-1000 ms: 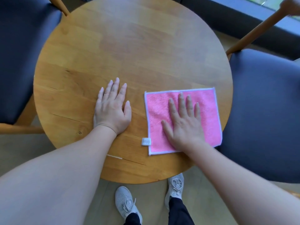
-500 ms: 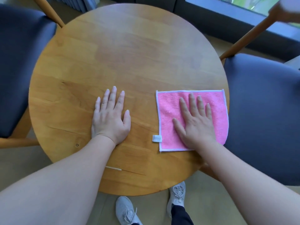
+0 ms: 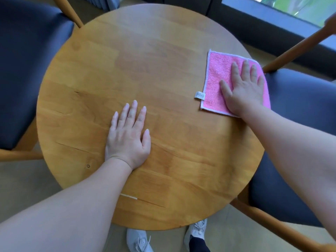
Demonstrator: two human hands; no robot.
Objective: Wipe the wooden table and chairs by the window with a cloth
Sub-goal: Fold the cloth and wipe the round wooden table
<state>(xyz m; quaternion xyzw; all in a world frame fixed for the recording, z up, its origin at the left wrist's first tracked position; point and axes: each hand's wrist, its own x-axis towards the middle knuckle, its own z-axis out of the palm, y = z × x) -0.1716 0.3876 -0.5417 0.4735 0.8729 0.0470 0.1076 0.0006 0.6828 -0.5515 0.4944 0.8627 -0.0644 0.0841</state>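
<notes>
Round wooden table (image 3: 154,70), fluffy pink cloth (image 3: 216,77) under flat right hand (image 3: 243,90), left hand (image 3: 129,137) spread

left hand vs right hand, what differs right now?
The left hand lies on bare wood of the round table; the right hand presses the pink cloth. Left sits near the middle, right at the table's edge beside a chair. Both are flat, fingers straight.

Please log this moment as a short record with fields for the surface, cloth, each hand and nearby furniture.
surface: round wooden table
cloth: pink cloth, spread flat at the table's right edge, white tag on its left side
right hand: flat on the cloth, fingers straight
left hand: flat on bare wood, holding nothing
furniture: dark-cushioned chair on the left and chair on the right
</notes>
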